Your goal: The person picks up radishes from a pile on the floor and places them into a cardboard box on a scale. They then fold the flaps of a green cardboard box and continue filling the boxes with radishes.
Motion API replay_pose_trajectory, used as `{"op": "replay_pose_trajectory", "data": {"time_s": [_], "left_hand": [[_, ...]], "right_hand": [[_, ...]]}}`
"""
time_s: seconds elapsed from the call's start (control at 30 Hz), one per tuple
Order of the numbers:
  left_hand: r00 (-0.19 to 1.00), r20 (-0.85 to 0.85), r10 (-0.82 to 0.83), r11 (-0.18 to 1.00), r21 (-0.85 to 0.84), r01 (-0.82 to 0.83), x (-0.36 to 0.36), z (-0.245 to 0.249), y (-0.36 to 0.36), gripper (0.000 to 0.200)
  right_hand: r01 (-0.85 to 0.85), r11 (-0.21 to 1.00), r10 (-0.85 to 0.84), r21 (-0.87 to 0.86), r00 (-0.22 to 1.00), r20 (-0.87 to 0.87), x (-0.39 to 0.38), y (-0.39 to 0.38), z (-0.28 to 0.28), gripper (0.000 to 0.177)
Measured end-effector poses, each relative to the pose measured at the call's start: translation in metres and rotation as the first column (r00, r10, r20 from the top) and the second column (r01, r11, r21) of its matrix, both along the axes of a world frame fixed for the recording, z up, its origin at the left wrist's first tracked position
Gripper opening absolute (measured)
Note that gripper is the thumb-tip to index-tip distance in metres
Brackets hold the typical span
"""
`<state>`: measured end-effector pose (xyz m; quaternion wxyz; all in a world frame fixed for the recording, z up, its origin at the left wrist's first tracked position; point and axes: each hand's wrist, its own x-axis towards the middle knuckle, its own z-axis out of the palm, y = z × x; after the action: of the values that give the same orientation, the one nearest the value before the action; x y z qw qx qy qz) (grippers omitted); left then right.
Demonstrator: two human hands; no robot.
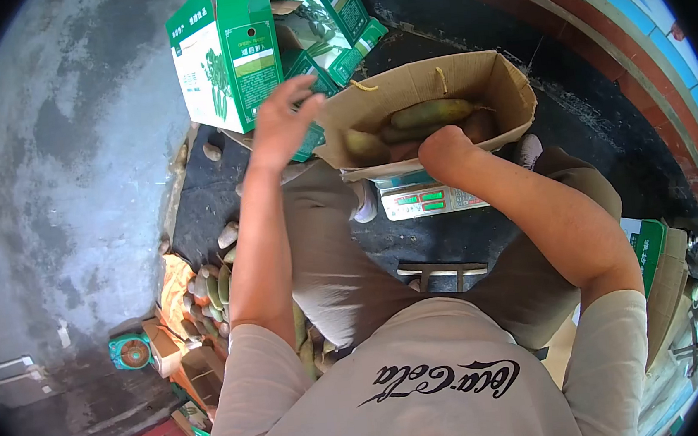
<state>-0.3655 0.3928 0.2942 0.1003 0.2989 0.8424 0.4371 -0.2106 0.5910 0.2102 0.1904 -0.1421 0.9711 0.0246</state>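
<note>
A brown cardboard carton (pixel 404 83) with yellow cord handles stands open, with several long green radishes (pixel 431 113) inside. It rests on a digital scale (pixel 432 201) with lit green displays. My right hand (pixel 448 153) reaches over the carton's near edge; its fingers are hidden inside, so what it touches cannot be made out. Left of the carton, my left hand (pixel 284 122) is raised in the air with its fingers apart and nothing in it, slightly blurred. It is near a green and white printed box (pixel 227 62).
More green boxes (pixel 339 24) lie behind the carton. At lower left are piled radishes (pixel 206 293), an orange sheet (pixel 174 285) and a small teal fan (pixel 131 352). Another box (pixel 655 253) stands at right. A low stool (pixel 442 275) sits between my legs.
</note>
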Motion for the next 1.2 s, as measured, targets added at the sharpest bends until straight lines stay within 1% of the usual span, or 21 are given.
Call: {"op": "replay_pose_trajectory", "data": {"time_s": [0.07, 0.1, 0.2, 0.33, 0.37, 0.47, 0.53, 0.6, 0.63, 0.67, 0.77, 0.8, 0.83, 0.87, 0.9, 0.93, 1.0, 1.03, 1.1, 1.17, 1.2], "left_hand": [[0.986, -0.112, 0.126, 0.99, 0.085, -0.116, 0.013, 0.025, -0.018, 0.033], [0.982, -0.075, 0.175, 0.971, 0.179, -0.16, 0.016, 0.029, -0.03, 0.029], [0.937, -0.068, 0.342, 0.93, 0.164, -0.328, 0.025, 0.027, -0.077, 0.025], [0.895, -0.019, 0.446, 0.894, 0.059, -0.444, 0.041, -0.023, -0.145, 0.023], [0.884, -0.005, 0.467, 0.884, 0.02, -0.467, 0.047, -0.038, -0.16, 0.022], [0.889, -0.136, 0.438, 0.881, -0.13, -0.454, 0.066, -0.102, -0.207, 0.022], [0.889, -0.185, 0.418, 0.782, -0.425, -0.456, 0.094, -0.124, -0.214, 0.022], [0.884, -0.198, 0.423, 0.728, -0.506, -0.462, 0.107, -0.223, -0.267, 0.022], [0.888, -0.124, 0.443, 0.673, -0.608, -0.42, 0.123, -0.271, -0.29, 0.022], [0.88, -0.038, 0.473, 0.614, -0.703, -0.36, 0.146, -0.303, -0.305, 0.023], [0.988, 0.003, 0.155, 0.686, -0.72, -0.105, 0.179, -0.302, -0.3, 0.025], [0.943, 0.083, 0.323, 0.703, -0.687, -0.181, 0.193, -0.328, -0.318, 0.026], [0.863, 0.167, 0.477, 0.704, -0.66, -0.261, 0.208, -0.373, -0.348, 0.027], [0.788, 0.25, 0.562, 0.707, -0.64, -0.301, 0.219, -0.385, -0.359, 0.028], [0.698, 0.323, 0.639, 0.698, -0.625, -0.349, 0.229, -0.387, -0.363, 0.029], [0.639, 0.392, 0.662, 0.706, -0.611, -0.358, 0.237, -0.388, -0.368, 0.031], [0.637, 0.406, 0.655, 0.68, -0.684, -0.263, 0.248, -0.385, -0.366, 0.033], [0.637, 0.414, 0.65, 0.665, -0.716, -0.212, 0.253, -0.379, -0.362, 0.035], [0.742, 0.381, 0.552, 0.575, -0.818, -0.007, 0.252, -0.328, -0.321, 0.035], [0.821, 0.334, 0.463, 0.584, -0.811, 0.0, 0.266, -0.356, -0.325, 0.033], [0.785, 0.329, 0.525, 0.584, -0.81, -0.051, 0.267, -0.344, -0.311, 0.033]], "right_hand": [[0.022, 1.0, -0.023, -0.022, 0.999, -0.042, 0.0, -0.001, -0.002, 0.014], [0.031, 1.0, -0.031, -0.003, 0.999, -0.005, 0.0, -0.002, 0.001, 0.014], [0.049, 0.998, -0.051, 0.033, 0.997, 0.065, -0.002, -0.006, 0.008, 0.018], [0.051, 0.998, -0.052, 0.029, 0.998, 0.041, -0.001, -0.005, 0.003, 0.018], [0.047, 0.998, -0.048, 0.029, 0.998, 0.034, -0.001, -0.004, 0.002, 0.018], [0.051, 0.998, -0.051, 0.022, 0.999, 0.014, 0.0, -0.004, -0.003, 0.018], [0.056, 0.998, -0.056, 0.017, 0.998, -0.004, -0.001, -0.003, -0.009, 0.017], [0.045, 0.999, -0.044, 0.004, 0.998, -0.036, -0.001, -0.001, -0.014, 0.015], [0.029, 1.0, -0.029, -0.006, 0.998, -0.06, -0.002, 0.001, -0.014, 0.014], [0.005, 1.0, -0.006, -0.012, 0.997, -0.072, 0.0, 0.001, -0.017, 0.013], [-0.005, 1.0, 0.006, 0.008, 0.996, -0.091, 0.0, 0.001, -0.016, 0.013], [0.009, 1.0, -0.008, 0.01, 0.996, -0.086, 0.0, 0.0, -0.015, 0.014], [0.021, 1.0, -0.02, 0.012, 0.996, -0.081, -0.001, 0.0, -0.014, 0.014], [0.033, 0.999, -0.032, 0.014, 0.996, -0.078, -0.002, -0.001, -0.013, 0.015], [0.038, 0.999, -0.037, 0.016, 0.997, -0.072, -0.003, -0.002, -0.011, 0.015], [0.042, 0.999, -0.041, 0.017, 0.997, -0.066, -0.004, -0.002, -0.009, 0.015], [0.045, 0.999, -0.045, 0.006, 0.997, -0.069, -0.005, -0.001, -0.007, 0.014], [0.041, 0.999, -0.042, -0.006, 0.996, -0.075, -0.004, -0.001, -0.007, 0.013], [0.014, 0.998, -0.022, -0.067, 0.991, -0.13, -0.005, -0.002, -0.003, 0.012], [-0.032, 0.985, -0.007, -0.17, 0.975, -0.22, -0.001, -0.003, 0.007, 0.015], [-0.007, 0.986, -0.023, -0.168, 0.984, -0.176, -0.002, -0.007, 0.012, 0.015]]}}
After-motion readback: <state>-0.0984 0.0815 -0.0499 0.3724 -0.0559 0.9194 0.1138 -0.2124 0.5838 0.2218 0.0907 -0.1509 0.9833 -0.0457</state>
